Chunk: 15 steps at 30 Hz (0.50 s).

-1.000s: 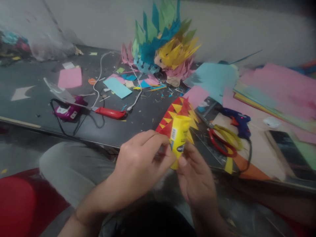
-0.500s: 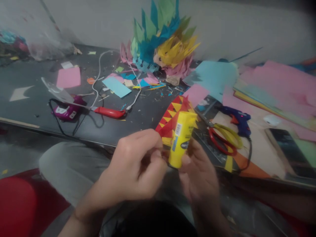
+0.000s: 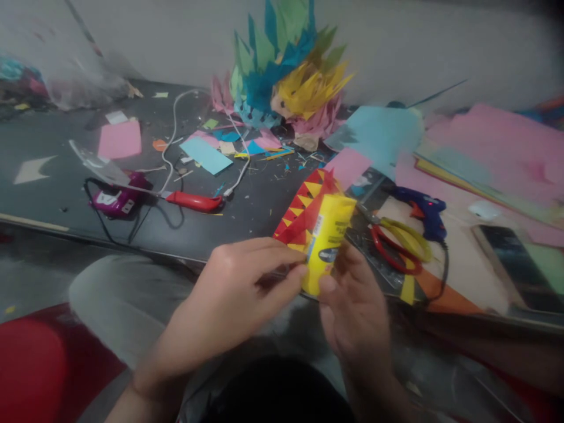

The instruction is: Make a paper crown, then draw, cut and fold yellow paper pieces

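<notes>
My right hand (image 3: 355, 305) holds a yellow printed tube (image 3: 328, 244) with a barcode and a dark oval logo. The tube stands nearly upright, tilted a little to the right; its exact kind is not clear. At the tube's left side, the thumb and forefinger of my left hand (image 3: 247, 294) are closed against its edge. Just behind the tube, a red paper piece with yellow triangles (image 3: 304, 202) lies at the table's front edge, partly covered by it.
Scissors with red and yellow handles (image 3: 400, 247), a blue glue gun (image 3: 420, 208) and a phone (image 3: 520, 267) lie at right, near stacked coloured paper (image 3: 493, 141). A red-handled cutter (image 3: 194, 201) and purple adapter (image 3: 117, 200) are at left. A spiky paper model (image 3: 286, 76) stands behind.
My left fingers have straightened and moved right onto the tube's edge. The tube has turned slightly, so less of its barcode shows.
</notes>
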Motion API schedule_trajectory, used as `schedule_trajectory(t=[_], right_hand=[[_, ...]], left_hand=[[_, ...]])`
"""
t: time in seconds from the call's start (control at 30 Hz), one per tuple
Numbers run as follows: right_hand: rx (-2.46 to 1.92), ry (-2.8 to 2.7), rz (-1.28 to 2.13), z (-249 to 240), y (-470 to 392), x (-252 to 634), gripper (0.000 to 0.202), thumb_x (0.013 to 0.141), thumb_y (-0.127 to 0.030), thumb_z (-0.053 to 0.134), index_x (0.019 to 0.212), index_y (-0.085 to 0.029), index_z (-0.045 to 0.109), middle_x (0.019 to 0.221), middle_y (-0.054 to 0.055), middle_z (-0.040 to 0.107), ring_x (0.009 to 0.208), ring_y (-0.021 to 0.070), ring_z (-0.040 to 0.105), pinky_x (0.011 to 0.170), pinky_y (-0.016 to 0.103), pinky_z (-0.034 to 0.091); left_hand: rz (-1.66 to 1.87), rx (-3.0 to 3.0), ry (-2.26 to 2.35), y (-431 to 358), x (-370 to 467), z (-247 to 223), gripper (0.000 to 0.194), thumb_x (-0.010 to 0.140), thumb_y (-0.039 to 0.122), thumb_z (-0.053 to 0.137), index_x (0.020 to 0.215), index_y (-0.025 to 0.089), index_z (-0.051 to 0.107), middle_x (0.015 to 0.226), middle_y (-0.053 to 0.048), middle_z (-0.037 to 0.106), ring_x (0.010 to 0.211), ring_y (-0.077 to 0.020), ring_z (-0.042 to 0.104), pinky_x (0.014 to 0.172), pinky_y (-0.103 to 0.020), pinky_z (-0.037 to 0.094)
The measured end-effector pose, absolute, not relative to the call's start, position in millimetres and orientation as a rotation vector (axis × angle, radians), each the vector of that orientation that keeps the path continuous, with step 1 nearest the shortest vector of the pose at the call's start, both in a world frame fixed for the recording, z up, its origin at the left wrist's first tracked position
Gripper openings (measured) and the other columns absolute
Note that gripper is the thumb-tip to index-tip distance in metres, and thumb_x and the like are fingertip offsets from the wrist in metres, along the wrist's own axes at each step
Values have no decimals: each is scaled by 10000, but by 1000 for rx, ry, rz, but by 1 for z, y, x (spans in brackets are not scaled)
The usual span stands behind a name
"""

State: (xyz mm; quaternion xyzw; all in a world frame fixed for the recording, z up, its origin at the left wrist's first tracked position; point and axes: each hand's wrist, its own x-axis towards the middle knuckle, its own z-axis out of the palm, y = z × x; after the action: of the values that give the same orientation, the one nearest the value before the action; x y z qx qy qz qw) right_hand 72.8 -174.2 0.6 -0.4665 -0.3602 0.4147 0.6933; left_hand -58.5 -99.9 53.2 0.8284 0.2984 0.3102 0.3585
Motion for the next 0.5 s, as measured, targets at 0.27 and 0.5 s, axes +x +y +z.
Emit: schedule_trajectory(t=[0.27,0.5], right_hand=[[-1046,-839,815,0,-175,72,438,815,-160,618,1198,-358,539,1114,12,642,871,157,653,728,311,575],[-1051,-886,799,3,-175,71,450,810,-123,618,1179,-373,558,1033,-12,667,845,142,667,697,274,581]], left_hand=[[890,2188,776,-109,-56,49,81,850,184,576,819,184,651,841,23,682,710,-62,610,674,-150,469],[888,2249,887,-112,-50,50,92,805,173,587,715,155,587,681,24,595,599,-84,538,564,-208,424]])
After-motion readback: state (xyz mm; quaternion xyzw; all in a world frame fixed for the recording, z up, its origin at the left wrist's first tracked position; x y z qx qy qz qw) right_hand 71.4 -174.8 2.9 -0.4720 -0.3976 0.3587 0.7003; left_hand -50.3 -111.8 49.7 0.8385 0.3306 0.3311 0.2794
